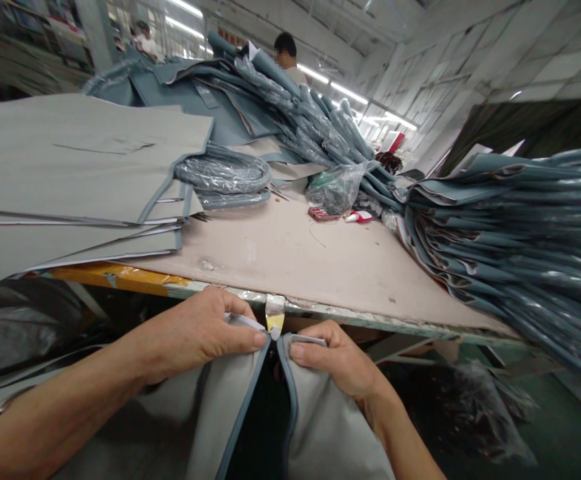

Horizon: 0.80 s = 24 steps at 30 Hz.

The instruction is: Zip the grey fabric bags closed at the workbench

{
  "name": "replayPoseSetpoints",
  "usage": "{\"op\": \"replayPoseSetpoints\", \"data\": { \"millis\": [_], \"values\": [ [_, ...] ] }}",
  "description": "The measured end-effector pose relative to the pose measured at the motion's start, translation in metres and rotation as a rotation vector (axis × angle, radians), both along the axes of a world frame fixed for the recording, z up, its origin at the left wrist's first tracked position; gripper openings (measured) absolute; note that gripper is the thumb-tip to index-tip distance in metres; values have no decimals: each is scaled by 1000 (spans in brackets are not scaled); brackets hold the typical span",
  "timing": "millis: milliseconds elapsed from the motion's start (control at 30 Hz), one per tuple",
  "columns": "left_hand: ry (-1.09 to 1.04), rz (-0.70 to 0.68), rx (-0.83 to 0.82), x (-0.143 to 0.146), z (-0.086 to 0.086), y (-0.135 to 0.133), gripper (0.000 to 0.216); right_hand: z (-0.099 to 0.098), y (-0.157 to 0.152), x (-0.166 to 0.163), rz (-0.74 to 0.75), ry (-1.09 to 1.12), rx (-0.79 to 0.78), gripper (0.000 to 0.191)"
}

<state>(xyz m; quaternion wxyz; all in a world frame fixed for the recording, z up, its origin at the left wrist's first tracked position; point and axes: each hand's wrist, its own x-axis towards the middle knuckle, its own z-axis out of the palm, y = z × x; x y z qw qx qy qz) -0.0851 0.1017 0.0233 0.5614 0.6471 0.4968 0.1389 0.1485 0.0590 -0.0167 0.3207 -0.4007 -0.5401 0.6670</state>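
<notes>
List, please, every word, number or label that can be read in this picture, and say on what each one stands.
No text can be read.
Red sign far at the back: marks too blurred to read.
Small red box on the table: print too small to read.
Grey fabric piece pinched by the left hand and the right hand: no print visible.

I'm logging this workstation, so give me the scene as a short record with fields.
left hand: pinches grey fabric with blue-grey bound edges at one top corner
right hand: pinches the facing bound edge
surface: pinkish board tabletop, hands just below its near edge
on the left: stack of flat grey fabric panels
on the right: pile of blue-grey plastic-wrapped pieces
background: a person behind the far heap
</notes>
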Motion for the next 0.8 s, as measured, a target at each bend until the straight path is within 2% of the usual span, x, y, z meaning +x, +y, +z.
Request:
{"op": "replayPoseSetpoints", "data": {
  "millis": [467, 800],
  "values": [
    [12, 7, -4, 2, -3, 2, 36, 0, 5, -2, -33, -53, -23, 50],
    [32, 9, -26, 3, 5, 1, 34, 0, 1, 0, -12, -32, 10, 47]
  ]
}}
